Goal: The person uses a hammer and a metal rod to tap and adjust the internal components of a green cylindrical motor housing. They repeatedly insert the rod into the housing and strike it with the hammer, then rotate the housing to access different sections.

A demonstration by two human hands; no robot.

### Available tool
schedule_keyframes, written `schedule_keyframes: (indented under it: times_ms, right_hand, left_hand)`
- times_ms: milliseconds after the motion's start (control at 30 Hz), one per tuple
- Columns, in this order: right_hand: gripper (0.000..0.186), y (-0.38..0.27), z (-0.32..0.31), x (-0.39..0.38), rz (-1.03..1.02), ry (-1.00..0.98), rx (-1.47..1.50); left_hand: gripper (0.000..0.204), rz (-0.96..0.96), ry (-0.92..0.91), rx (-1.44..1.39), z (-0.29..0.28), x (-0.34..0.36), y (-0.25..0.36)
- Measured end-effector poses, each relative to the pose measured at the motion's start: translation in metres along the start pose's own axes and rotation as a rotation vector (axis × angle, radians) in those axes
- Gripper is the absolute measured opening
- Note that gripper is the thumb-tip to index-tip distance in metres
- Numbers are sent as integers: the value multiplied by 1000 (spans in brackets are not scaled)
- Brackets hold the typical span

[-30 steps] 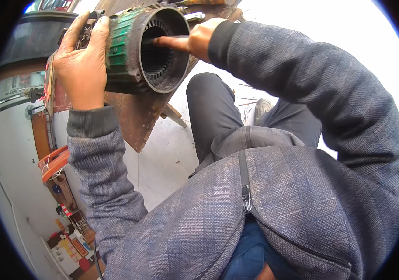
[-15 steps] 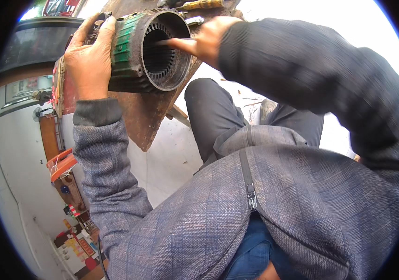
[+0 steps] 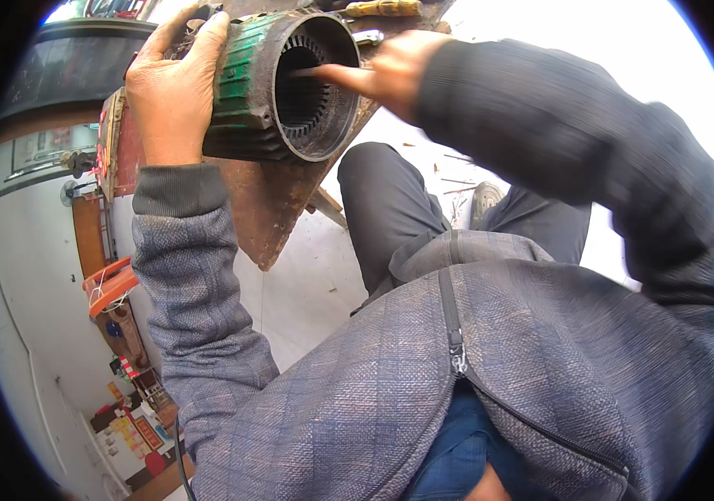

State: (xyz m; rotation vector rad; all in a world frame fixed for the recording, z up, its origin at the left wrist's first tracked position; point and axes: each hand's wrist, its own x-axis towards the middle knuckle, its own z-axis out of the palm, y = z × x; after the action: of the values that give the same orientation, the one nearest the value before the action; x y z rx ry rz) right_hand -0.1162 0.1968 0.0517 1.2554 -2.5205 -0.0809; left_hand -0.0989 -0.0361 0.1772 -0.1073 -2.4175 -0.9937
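Observation:
A green, grimy motor housing [image 3: 244, 92] with cooling ribs lies on its side on a rusty bench, its round open end turned toward the right. Inside it, the slotted ring of the stator core [image 3: 323, 96] surrounds a dark bore. My left hand [image 3: 175, 104] is clasped on the housing's left end, thumb and fingers around a dark protruding part. At the bore's mouth is my right hand [image 3: 386, 73], smeared by motion, with the fingers closed and the index finger pointing inward. A thin pale tip shows beyond that finger, but what it belongs to cannot be made out.
The rusty metal bench top [image 3: 269, 213] ends in a pointed corner near my knee. On it, behind the housing, lie a yellow-handled tool [image 3: 383, 8] and a silvery metal piece [image 3: 368, 37]. Thin scraps lie on the pale floor [image 3: 311, 267]. An orange object [image 3: 111, 288] stands at the left.
The housing and both hands sit slightly farther right in the picture, much as the bench things do. The right hand stays at the bore, its arm blurred in both frames.

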Motion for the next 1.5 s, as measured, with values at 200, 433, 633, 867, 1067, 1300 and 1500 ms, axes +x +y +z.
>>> schedule_keyframes:
  times_ms: [200,433,633,867,1067,1300,1500]
  right_hand:
    - [80,57,20,-168,337,-285,383]
    - [82,23,117,-242,843,-390,1036]
    - [80,-32,209,-220,814,-570,1342]
    - [81,-45,253,-213,749,-546,1274]
    - [81,-44,251,-217,712,-395,1252]
    - [80,-43,246,-214,742,-449,1308]
    - [80,-42,246,-211,705,-428,1343]
  left_hand:
    - [30,-52,28,50,7,-16,22]
    - [38,-72,76,137,9,-9,18]
    - [37,-53,68,87,7,-9,8]
    - [39,-5,51,202,7,-10,10]
    - [38,-11,50,287,14,-10,19]
    - [39,-80,75,228,15,-12,19]
    - [36,-100,50,258,24,0,27]
